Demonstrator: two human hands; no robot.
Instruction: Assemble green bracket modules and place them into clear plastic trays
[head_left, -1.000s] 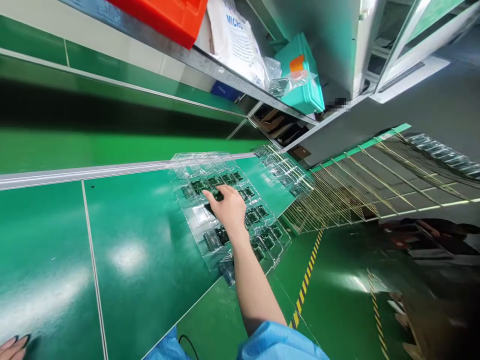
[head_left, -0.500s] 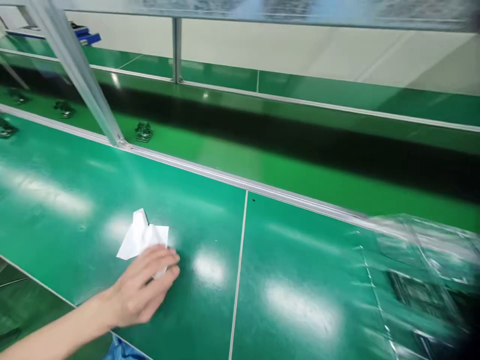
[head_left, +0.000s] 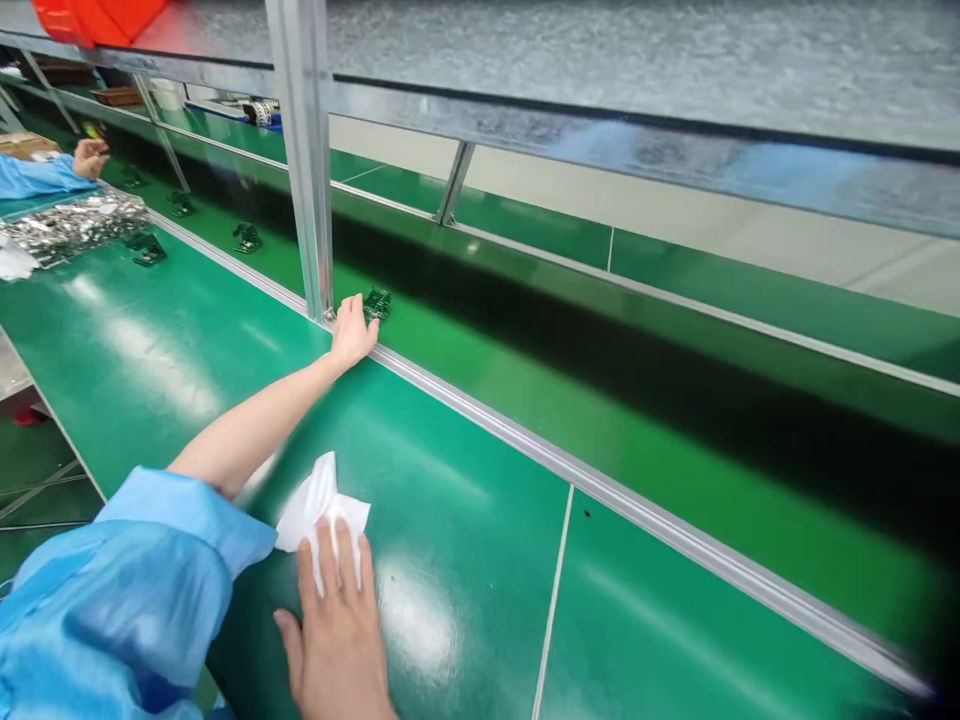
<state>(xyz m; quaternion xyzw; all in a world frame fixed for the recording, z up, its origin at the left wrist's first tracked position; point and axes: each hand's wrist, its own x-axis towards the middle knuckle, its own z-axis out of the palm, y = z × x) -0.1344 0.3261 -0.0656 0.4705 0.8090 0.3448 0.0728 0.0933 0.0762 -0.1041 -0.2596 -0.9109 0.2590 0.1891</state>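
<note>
white sheet (head_left: 306, 515) under r. hand (head_left: 343, 635), fingers extended, l. hand (head_left: 352, 332) at dk. green pcb (head_left: 378, 303), can't tell if gripped, metal post (head_left: 301, 170) just beside, green bench (head_left: 480, 600) below

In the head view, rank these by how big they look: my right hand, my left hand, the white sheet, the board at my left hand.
1. right hand
2. white sheet, partly covered
3. left hand, farther from the camera
4. board, partly hidden
</note>
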